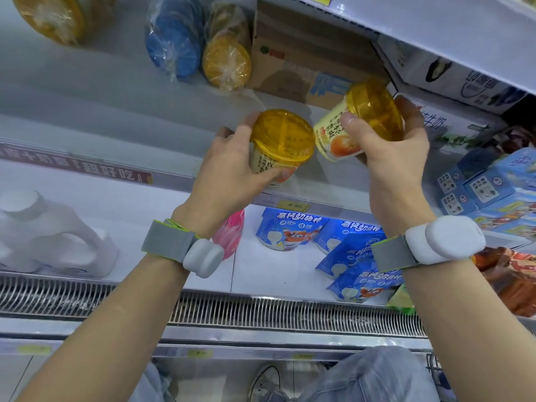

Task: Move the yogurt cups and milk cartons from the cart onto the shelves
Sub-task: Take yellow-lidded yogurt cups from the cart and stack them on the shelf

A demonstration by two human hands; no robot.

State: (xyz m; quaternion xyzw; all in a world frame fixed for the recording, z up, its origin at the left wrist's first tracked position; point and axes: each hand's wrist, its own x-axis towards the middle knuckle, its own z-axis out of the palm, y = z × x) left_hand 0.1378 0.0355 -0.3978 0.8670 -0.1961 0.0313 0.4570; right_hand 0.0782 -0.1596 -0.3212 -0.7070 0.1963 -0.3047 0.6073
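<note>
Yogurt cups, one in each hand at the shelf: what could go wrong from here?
1. The right hand holds its yogurt cup tilted, so it might slip or land on its side.
2. The two cups nearly touch; the left hand's cup could get knocked.
3. The wrapped cups behind could be toppled.

We see a white middle shelf (87, 91) carrying bagged cups with blue (174, 36) and orange lids (226, 60), a brown carton (304, 59) beside them, and white milk boxes (452, 74) at right. On the lower shelf (261, 274) lie a white jug (49, 236), a pink pack (230, 236) and blue cheese-stick bags (327, 242).
</note>
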